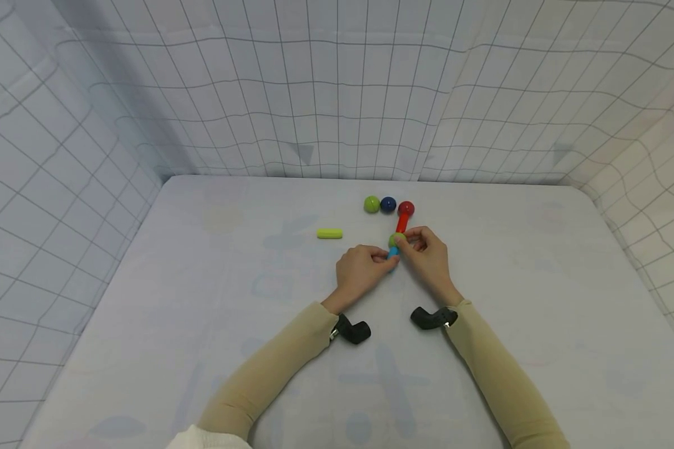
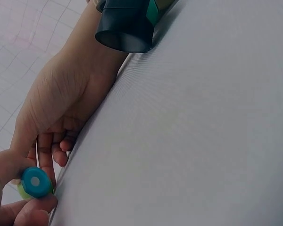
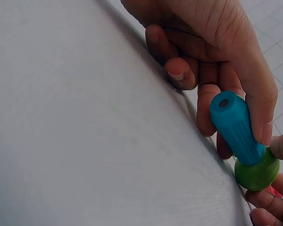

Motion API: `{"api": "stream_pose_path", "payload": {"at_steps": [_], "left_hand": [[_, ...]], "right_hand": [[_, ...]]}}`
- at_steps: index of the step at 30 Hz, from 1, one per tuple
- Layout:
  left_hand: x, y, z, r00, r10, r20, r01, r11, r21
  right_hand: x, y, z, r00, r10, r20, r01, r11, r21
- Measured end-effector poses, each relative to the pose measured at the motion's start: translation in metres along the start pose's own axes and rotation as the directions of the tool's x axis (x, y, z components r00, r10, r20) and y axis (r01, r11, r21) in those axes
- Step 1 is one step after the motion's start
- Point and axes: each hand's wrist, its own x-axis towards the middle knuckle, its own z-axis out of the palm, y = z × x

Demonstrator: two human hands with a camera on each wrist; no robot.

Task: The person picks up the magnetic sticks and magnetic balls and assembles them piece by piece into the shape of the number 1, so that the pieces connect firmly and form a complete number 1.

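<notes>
A: Hands status? Use red ball as ref pls.

B: Blue rod is pinched by L hand, thumb vs fingers. Held green ball is pinched by R hand. Neither hand spread.

A: Pc location?

B: Near side of red ball. Red rod is run from red ball twd the hands; held green ball is placed at its near end, blue rod nearest the person. Blue rod is seen touching held green ball. Red rod/held green contact is partly covered by fingers, can't be confirmed. Resting on counter or lifted: can't tell.

A: Rest?

B: Navy ball is set just L of red ball, spare green ball next L. Yellow rod is left farther L, nearer side.

A: Handling?

B: Est. light, stiff, prob. plastic, not fragile. Balls look glossy, prob. slick, could be rolled off easily. Rods best gripped mid-length on ridged sides, end faces kept free; balls best pinched across the widest part. Joints may be popped if levered sideways.
</notes>
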Motion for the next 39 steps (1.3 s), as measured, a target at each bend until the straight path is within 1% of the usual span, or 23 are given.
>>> {"api": "stream_pose_path", "payload": {"at_steps": [8,18,23,28,33,39], "left_hand": [[-0.0007,0.0012,-0.0009,1.000,0.005,0.001,-0.005,1.000,0.024],[-0.0002,0.0008,-0.0013,1.000,0.006,0.000,-0.006,1.000,0.001],[-0.0004,0.0016,-0.0016,1.000,0.006,-0.004,-0.006,1.000,0.001],[-0.0018,0.0021,0.0000,1.000,0.010,-0.017,-0.010,1.000,0.002],[-0.0030,0.0012,0.0029,0.999,0.019,-0.044,-0.018,1.000,0.018],[-0.0040,0.0003,0.0012,0.998,0.026,-0.055,-0.025,0.999,0.026]], "right_hand": [[0.0005,0.0005,0.0003,1.000,-0.001,-0.006,0.001,1.000,0.003],[-0.0005,-0.0002,0.0001,1.000,0.009,0.001,-0.009,1.000,-0.001],[-0.0005,0.0002,-0.0002,1.000,-0.002,-0.002,0.002,1.000,0.000],[-0.0006,0.0021,-0.0002,1.000,-0.001,-0.014,0.001,1.000,0.000],[-0.0015,0.0019,-0.0005,1.000,0.002,-0.015,-0.002,1.000,0.000],[-0.0012,-0.0003,0.0009,1.000,0.001,-0.006,-0.001,1.000,0.003]]}}
